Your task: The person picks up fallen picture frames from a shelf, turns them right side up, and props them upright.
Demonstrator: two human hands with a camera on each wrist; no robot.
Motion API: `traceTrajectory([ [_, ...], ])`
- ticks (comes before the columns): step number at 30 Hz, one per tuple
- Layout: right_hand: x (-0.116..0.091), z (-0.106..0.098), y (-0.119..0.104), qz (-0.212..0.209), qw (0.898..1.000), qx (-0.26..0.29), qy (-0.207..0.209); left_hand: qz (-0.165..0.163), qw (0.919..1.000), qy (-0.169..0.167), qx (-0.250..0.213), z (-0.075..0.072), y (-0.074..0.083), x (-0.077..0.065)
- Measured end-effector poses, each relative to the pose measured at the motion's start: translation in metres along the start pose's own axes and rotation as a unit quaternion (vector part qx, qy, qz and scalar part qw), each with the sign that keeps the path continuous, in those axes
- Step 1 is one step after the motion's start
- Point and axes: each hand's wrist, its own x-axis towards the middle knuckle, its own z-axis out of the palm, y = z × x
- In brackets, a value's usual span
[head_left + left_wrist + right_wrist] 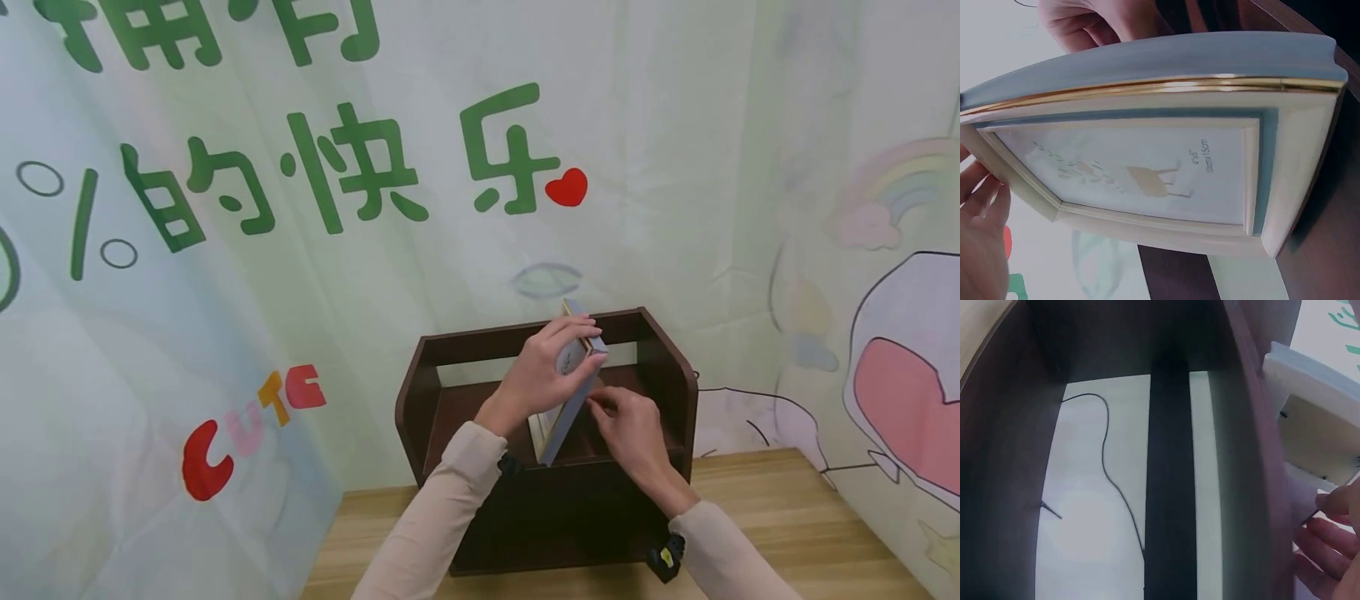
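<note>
A picture frame [564, 425] with a pale blue side and gold trim stands tilted on the upper shelf of a dark brown rack [465, 417]. My left hand [546, 367] holds it by its upper end. In the left wrist view, the picture frame's front [1179, 172] shows a printed sheet with a plant drawing and size text. Behind it is my right hand [633, 429], its thumb and fingers together. In the right wrist view that hand [1338, 540] pinches a thin dark-edged piece, apparently the stand, below the brown back panel [1316, 434].
The rack stands on a light wooden table [757, 500] against a printed curtain [660, 208]. Its raised sides and back rail [495, 346] border the shelf. A thin dark cord [1107, 456] shows through the rack's lower opening.
</note>
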Motion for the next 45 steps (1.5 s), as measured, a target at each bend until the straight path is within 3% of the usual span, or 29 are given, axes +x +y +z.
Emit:
traceTrajectory([
  [4,-0.004,-0.01,-0.007,0.016,1.0,0.02,0.014,-0.021,0.9997,0.012,-0.007,-0.002,-0.004,-0.005],
  [10,-0.003,-0.032,-0.024,0.044,0.998,0.039,0.037,-0.102,0.9905,0.067,-0.065,-0.009,-0.026,-0.017],
  [17,0.005,-0.05,-0.041,0.066,0.992,0.065,0.084,-0.205,0.9683,0.084,-0.116,-0.006,-0.055,-0.033],
  [23,0.006,-0.057,-0.052,0.098,0.99,0.081,0.056,-0.286,0.9429,0.078,-0.151,-0.002,-0.067,-0.047],
  [26,0.007,-0.059,-0.057,0.099,0.991,0.079,0.038,-0.316,0.935,0.066,-0.146,0.001,-0.072,-0.054],
  [31,0.01,-0.058,-0.063,0.087,0.993,0.078,0.028,-0.335,0.9302,0.038,-0.146,0.007,-0.079,-0.061],
  [37,0.013,-0.054,-0.067,0.073,0.994,0.074,0.037,-0.367,0.9185,-0.006,-0.147,0.016,-0.083,-0.066],
  [45,0.02,-0.047,-0.064,0.026,0.997,0.046,0.057,-0.366,0.9224,-0.04,-0.116,0.023,-0.085,-0.071],
])
